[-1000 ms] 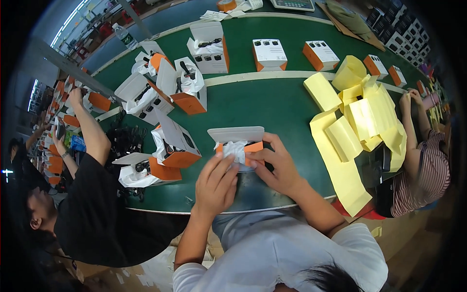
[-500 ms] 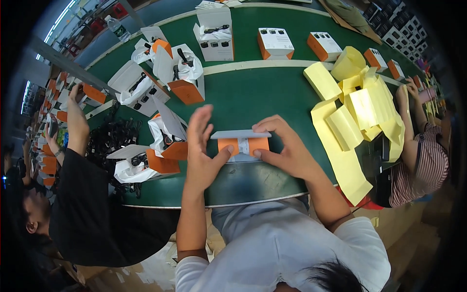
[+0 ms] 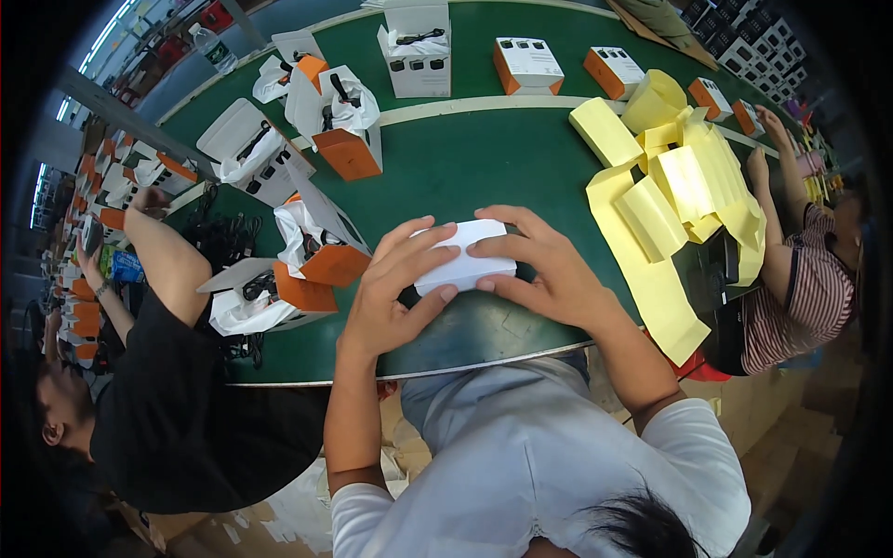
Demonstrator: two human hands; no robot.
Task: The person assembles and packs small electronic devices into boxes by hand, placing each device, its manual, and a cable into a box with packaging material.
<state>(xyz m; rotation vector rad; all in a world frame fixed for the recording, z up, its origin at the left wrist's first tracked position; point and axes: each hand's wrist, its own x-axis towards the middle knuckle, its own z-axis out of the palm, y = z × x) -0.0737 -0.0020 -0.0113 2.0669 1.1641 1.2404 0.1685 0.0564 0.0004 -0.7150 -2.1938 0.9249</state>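
Near the front edge of the green table (image 3: 484, 177), one white box (image 3: 463, 269) sits between the person's two hands, the left hand (image 3: 384, 290) and the right hand (image 3: 551, 267) grasping it from either side, fingertips resting on its top and thumbs at its front edge. Six open boxes (image 3: 347, 155) with white wrapping and black parts inside stand to the left and back left; four closed boxes (image 3: 527, 63) stand behind a pale strip (image 3: 493, 104) at the back right. Yellow sheets (image 3: 688, 181), too jumbled to count, crowd the right side, and black cables (image 3: 219, 228) lie heaped at the left, partly hidden behind the nearer open boxes. One clear bottle (image 3: 213, 49) stands at the far left. Two co-workers flank the person, one in black, one in stripes. The held box looks plain and blocky, its lid down, fingers covering both ends.
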